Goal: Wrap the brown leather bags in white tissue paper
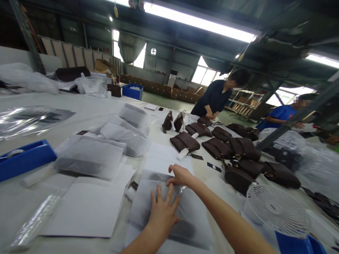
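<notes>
A dark item wrapped in white translucent tissue paper [190, 208] lies in front of me on white paper sheets. My left hand [162, 211] rests flat on this wrapping with its fingers spread. Just beyond it, my right hand [181, 175] touches the wrapping near its far edge, fingers bent, with a gap between thumb and index finger. The contents show only as a dark shape through the tissue. A dark tag [134, 185] and a small white roll lie beside the wrapping's left edge.
Several dark brown leather bags [217, 147] cover the table's right side. Tissue-wrapped bags [90, 155], a paper stack [82, 208] and a blue tape dispenser [29, 157] lie left. A white fan [277, 210] stands near right. Two people [212, 97] work beyond, near a slanting post.
</notes>
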`<state>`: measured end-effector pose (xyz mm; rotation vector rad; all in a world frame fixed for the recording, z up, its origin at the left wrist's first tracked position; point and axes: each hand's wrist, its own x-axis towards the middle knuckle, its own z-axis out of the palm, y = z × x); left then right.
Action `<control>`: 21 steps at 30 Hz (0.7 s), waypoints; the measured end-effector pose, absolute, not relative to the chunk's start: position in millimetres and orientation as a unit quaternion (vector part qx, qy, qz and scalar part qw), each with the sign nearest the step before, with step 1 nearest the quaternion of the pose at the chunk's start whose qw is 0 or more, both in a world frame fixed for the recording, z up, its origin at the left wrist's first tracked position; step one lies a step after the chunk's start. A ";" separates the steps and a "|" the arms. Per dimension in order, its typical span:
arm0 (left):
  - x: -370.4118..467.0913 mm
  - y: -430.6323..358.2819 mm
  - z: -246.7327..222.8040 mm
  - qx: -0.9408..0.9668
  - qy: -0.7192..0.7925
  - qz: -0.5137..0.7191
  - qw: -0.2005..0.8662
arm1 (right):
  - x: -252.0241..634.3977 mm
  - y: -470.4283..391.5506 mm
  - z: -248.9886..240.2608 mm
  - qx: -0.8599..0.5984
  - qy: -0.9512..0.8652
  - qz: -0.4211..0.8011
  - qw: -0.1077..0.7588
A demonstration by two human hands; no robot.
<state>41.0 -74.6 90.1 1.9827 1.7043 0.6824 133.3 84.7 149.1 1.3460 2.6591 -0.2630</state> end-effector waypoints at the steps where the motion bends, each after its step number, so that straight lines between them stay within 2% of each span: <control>1: 38.6 -74.7 90.4 0.715 0.613 0.255 0.221 | 138.0 85.8 145.6 0.452 0.884 -0.102 0.063; 6: 17.6 -77.5 97.6 0.711 0.625 0.220 0.237 | 152.8 80.0 130.3 0.457 0.876 -0.152 0.005; 9: 5.4 -99.2 93.2 0.658 0.637 0.323 0.237 | 164.5 73.7 132.4 0.457 0.875 -0.155 -0.033; 10: 3.3 -111.0 88.2 0.623 0.638 0.366 0.264 | 171.2 71.8 134.3 0.460 0.874 -0.150 -0.046; 12: 3.8 -136.5 73.7 0.513 0.626 0.446 0.383 | 188.7 68.0 136.1 0.472 0.867 -0.139 -0.082; 14: 10.4 -157.0 58.1 0.325 0.585 0.509 0.541 | 208.4 63.5 132.2 0.493 0.851 -0.141 -0.110; 16: 20.9 -165.1 48.0 0.111 0.519 0.544 0.649 | 226.0 56.9 122.8 0.515 0.835 -0.151 -0.121; 18: 32.1 -160.2 46.1 -0.034 0.456 0.564 0.687 | 239.8 47.8 111.1 0.530 0.825 -0.153 -0.126; 21: 46.5 -139.6 51.3 -0.112 0.406 0.592 0.687 | 256.3 30.4 96.0 0.560 0.800 -0.149 -0.154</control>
